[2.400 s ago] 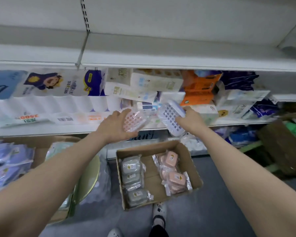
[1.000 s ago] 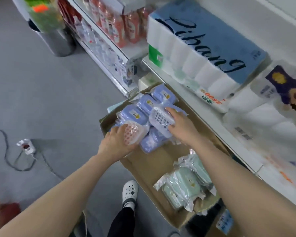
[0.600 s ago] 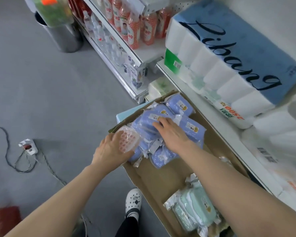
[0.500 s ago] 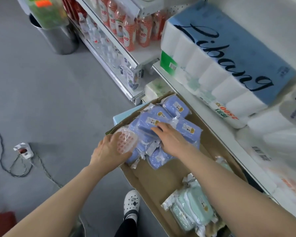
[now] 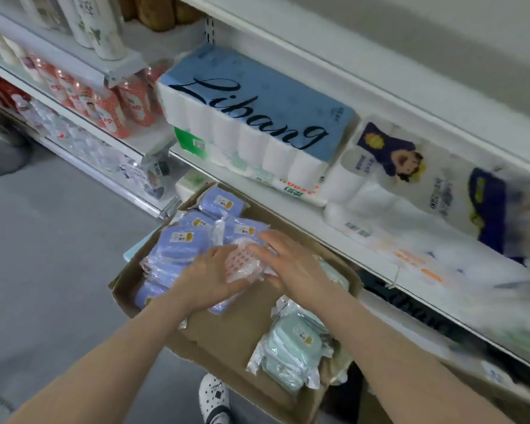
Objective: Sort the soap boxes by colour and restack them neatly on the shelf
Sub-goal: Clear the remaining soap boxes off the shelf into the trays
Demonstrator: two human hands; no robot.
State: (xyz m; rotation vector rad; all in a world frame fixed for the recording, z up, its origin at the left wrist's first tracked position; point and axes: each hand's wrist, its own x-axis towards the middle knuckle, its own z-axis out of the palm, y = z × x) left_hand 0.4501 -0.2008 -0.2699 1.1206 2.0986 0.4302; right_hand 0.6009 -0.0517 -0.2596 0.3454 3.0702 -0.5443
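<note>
A clear-wrapped pink perforated soap box point(image 5: 242, 264) sits between both hands above the open brown cardboard carton point(image 5: 227, 328), its long axis running roughly from the left hand point(image 5: 210, 281) towards the shelf. The left hand's fingers clamp its near end; the right hand point(image 5: 291, 266) lies alongside, fingers spread and touching the wrap. Blue wrapped soap boxes point(image 5: 181, 240) fill the carton's far end and mint-green wrapped soap boxes point(image 5: 291, 347) the near corner, with bare cardboard between them. The white shelf edge point(image 5: 325, 228) runs just beside the carton.
</note>
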